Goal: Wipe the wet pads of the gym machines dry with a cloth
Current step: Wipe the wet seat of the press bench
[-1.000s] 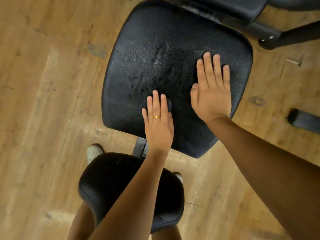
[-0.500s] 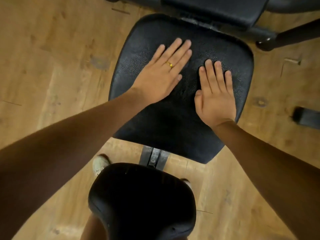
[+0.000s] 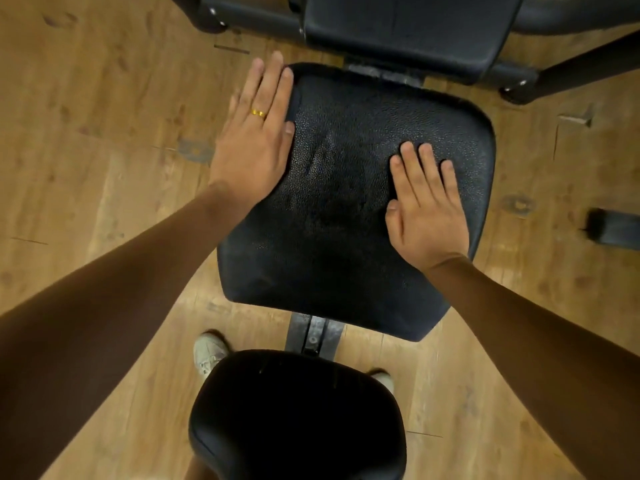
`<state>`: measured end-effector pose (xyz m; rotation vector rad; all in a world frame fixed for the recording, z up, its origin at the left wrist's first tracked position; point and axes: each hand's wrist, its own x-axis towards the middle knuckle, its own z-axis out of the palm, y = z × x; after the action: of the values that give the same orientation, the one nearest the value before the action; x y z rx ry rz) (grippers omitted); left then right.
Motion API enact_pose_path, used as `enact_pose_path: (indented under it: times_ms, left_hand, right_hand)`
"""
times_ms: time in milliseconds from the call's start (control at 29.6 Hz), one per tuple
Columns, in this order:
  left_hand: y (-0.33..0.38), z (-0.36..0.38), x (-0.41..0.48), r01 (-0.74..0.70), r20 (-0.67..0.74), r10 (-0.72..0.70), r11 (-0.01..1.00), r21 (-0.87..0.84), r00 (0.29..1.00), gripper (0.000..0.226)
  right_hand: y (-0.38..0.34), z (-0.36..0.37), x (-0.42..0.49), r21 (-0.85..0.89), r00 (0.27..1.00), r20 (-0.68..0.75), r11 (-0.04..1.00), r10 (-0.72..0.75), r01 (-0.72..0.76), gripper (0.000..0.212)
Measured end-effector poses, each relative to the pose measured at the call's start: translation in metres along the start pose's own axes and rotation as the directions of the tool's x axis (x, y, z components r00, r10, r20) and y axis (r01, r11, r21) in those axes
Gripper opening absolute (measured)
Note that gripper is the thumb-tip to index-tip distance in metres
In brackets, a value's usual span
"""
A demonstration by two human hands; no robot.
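Note:
A black textured seat pad of a gym machine fills the middle of the view. My left hand, wearing a gold ring, lies flat with straight fingers over the pad's upper left edge, partly above the floor. My right hand presses flat on the right side of the pad, fingers straight and together. No cloth shows under or in either hand. A second, smaller black pad sits below, near my feet.
A black back pad and metal frame bars stand at the top. A metal post joins the two pads. Wooden floor surrounds the machine. A dark bar end lies at the right. My shoes show below.
My left hand slid from the pad's near middle up across it and out to its upper left edge. The right hand stayed flat on the right side. The camera view shifted back.

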<state>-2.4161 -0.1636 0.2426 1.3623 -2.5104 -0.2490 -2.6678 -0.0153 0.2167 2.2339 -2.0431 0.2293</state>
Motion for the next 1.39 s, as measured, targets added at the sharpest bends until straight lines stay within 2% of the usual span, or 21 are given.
enact_pose_path:
  times_ms: [135,203,270,338,406,473,507,642,676,710,744,845,879,913,1014,1082,1149,1183,1217,1318,1386]
  left_hand:
    - [0.007,0.016,-0.043,-0.001,-0.016,0.002,1.000,0.022,1.000,0.058]
    - [0.012,0.027,-0.087,0.044,-0.027,-0.043,0.999,0.025,0.999,0.058]
    - [0.018,0.040,-0.131,0.175,-0.050,-0.175,0.985,0.000,0.983,0.059]
    - [0.026,0.052,-0.163,0.337,-0.080,-0.342,0.939,-0.073,0.936,0.060]
    - [0.035,0.064,-0.177,0.432,-0.127,-0.452,0.888,-0.155,0.883,0.060]
    - [0.049,0.072,-0.177,0.511,-0.182,-0.557,0.824,-0.246,0.810,0.060]
    - [0.058,0.075,-0.174,0.558,-0.205,-0.627,0.770,-0.310,0.751,0.059]
    - [0.094,0.078,-0.145,0.680,-0.212,-0.876,0.473,-0.560,0.434,0.059]
    - [0.102,0.077,-0.137,0.694,-0.190,-0.907,0.412,-0.591,0.377,0.060]
    - [0.108,0.078,-0.130,0.704,-0.178,-0.914,0.396,-0.590,0.365,0.060]
    - [0.114,0.079,-0.126,0.702,-0.180,-0.891,0.441,-0.560,0.416,0.061]
    - [0.126,0.085,-0.127,0.544,-0.158,-0.625,0.757,-0.362,0.764,0.059]
    - [0.123,0.085,-0.128,0.468,-0.141,-0.523,0.832,-0.297,0.841,0.059]
    - [0.118,0.085,-0.128,0.411,-0.118,-0.448,0.878,-0.247,0.886,0.058]
    - [0.091,0.075,-0.129,0.268,-0.038,-0.273,0.957,-0.107,0.961,0.059]
    - [0.068,0.066,-0.127,0.059,0.009,-0.059,0.998,0.003,0.998,0.059]
    - [0.042,0.055,-0.127,-0.169,0.080,0.159,0.976,0.141,0.984,0.061]
    - [0.031,0.051,-0.128,-0.221,0.120,0.200,0.954,0.203,0.972,0.064]
    - [0.024,0.046,-0.131,-0.197,0.139,0.167,0.949,0.247,0.976,0.067]
    - [0.035,0.038,-0.135,0.143,0.068,-0.165,0.955,0.260,0.984,0.070]
    - [0.058,0.043,-0.136,0.212,0.077,-0.232,0.955,0.206,0.970,0.067]
  right_hand:
    - [-0.001,0.001,-0.001,0.010,1.000,-0.004,1.000,0.001,-0.001,0.060]
    - [0.001,0.000,-0.001,0.008,1.000,-0.007,1.000,-0.005,0.005,0.060]
    - [0.002,0.000,0.000,0.000,1.000,-0.008,1.000,-0.005,0.005,0.059]
    - [0.001,0.001,-0.001,0.004,1.000,-0.012,1.000,-0.002,0.002,0.059]
    - [-0.001,0.002,-0.001,0.011,1.000,-0.020,1.000,-0.005,0.006,0.059]
    - [-0.001,0.002,-0.001,0.011,1.000,-0.029,1.000,-0.007,0.008,0.059]
    - [0.000,0.002,-0.001,0.009,1.000,-0.030,1.000,-0.009,0.009,0.059]
    - [0.002,0.003,-0.001,0.010,0.999,-0.029,1.000,-0.015,0.015,0.059]
    - [0.003,0.003,-0.001,0.009,0.999,-0.032,1.000,-0.015,0.016,0.060]
    - [0.002,0.003,-0.001,0.006,0.999,-0.033,1.000,-0.016,0.016,0.060]
    - [0.002,0.003,-0.002,0.003,0.999,-0.034,1.000,-0.016,0.016,0.060]
    - [0.001,0.003,-0.001,0.010,0.999,-0.030,1.000,-0.017,0.017,0.060]
    - [0.001,0.003,-0.001,0.011,0.999,-0.034,1.000,-0.017,0.017,0.060]
    - [0.001,0.003,-0.001,0.009,0.999,-0.035,1.000,-0.015,0.016,0.059]
    - [0.001,0.002,-0.001,0.013,1.000,-0.029,1.000,-0.012,0.013,0.059]
    - [0.001,0.001,-0.001,0.020,1.000,-0.026,1.000,-0.008,0.009,0.059]
    - [0.002,0.000,-0.001,0.029,1.000,-0.025,1.000,-0.004,0.005,0.059]
    - [0.002,0.000,-0.001,0.036,1.000,-0.026,0.999,-0.004,0.005,0.059]
    - [0.002,0.000,-0.001,0.040,1.000,-0.025,0.999,-0.004,0.005,0.059]
    - [0.002,0.000,-0.002,0.042,1.000,-0.012,0.999,0.003,-0.003,0.058]
    - [0.001,-0.001,-0.003,0.045,1.000,0.004,0.999,0.007,-0.007,0.058]
